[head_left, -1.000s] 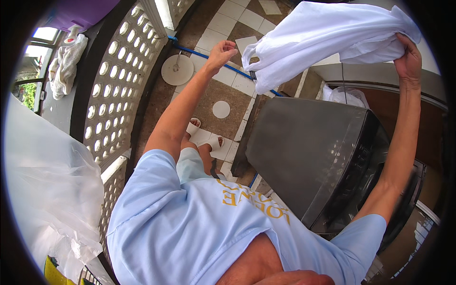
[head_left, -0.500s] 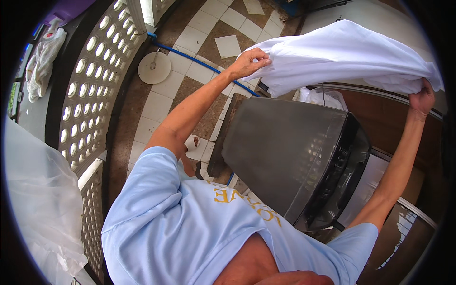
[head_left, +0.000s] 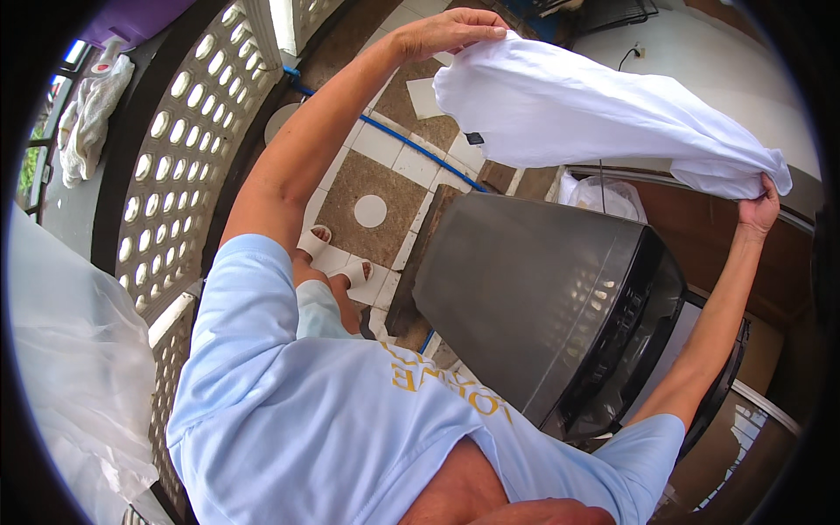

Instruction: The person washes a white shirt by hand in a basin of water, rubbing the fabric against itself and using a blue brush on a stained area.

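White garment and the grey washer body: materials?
White garment: looks like thin woven or knit fabric, matte; it sags and folds softly between left hand and right hand. Grey washer body: probably painted metal or plastic, smooth semi-gloss with faint reflections.

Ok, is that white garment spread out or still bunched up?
Partly spread: the white garment is stretched between the left hand and the right hand above the grey washing machine, but its cloth is loosely gathered, not flat.

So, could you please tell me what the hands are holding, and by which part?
Both hold a white garment stretched out above the grey washing machine: the left hand grips one end, the right hand the opposite end.
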Available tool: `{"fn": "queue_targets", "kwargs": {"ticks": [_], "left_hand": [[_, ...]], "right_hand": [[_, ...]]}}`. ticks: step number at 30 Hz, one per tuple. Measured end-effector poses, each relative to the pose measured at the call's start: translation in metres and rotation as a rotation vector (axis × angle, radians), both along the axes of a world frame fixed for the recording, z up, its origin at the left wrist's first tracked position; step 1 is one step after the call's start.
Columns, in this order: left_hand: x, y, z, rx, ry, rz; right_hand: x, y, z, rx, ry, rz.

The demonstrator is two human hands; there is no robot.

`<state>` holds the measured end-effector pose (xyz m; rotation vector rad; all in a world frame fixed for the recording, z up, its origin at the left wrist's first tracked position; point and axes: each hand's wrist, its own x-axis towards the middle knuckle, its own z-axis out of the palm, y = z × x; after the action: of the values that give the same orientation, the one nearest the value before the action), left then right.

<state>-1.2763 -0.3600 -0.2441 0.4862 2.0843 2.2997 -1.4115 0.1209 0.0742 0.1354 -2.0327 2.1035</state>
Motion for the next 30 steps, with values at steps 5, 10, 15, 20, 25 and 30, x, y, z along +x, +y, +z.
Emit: {"fn": "queue_targets", "kwargs": {"ticks": [5,10,15,20,25,30], "left_hand": [[0.035,0.022,0.023,0.162,-0.034,-0.136],[0.098,0.108,0.001,0.028,0.192,-0.053],[0.152,0.15,-0.009,-0.195,0.361,0.048],[0.193,0.166,-0.009,-0.297,0.283,0.032],[0.21,0.168,-0.007,-0.295,0.266,0.003],[0.214,0.156,0.01,-0.248,0.289,-0.025]], "right_hand": [[0.004,-0.02,-0.037,-0.011,-0.055,0.024],[-0.011,-0.06,-0.065,0.001,-0.134,0.061],[-0.018,-0.116,-0.08,-0.012,-0.108,0.032],[-0.028,-0.152,-0.084,-0.046,-0.056,0.02],[-0.037,-0.153,-0.085,-0.036,-0.022,0.041],[-0.037,-0.154,-0.084,-0.056,-0.009,0.024]]}}
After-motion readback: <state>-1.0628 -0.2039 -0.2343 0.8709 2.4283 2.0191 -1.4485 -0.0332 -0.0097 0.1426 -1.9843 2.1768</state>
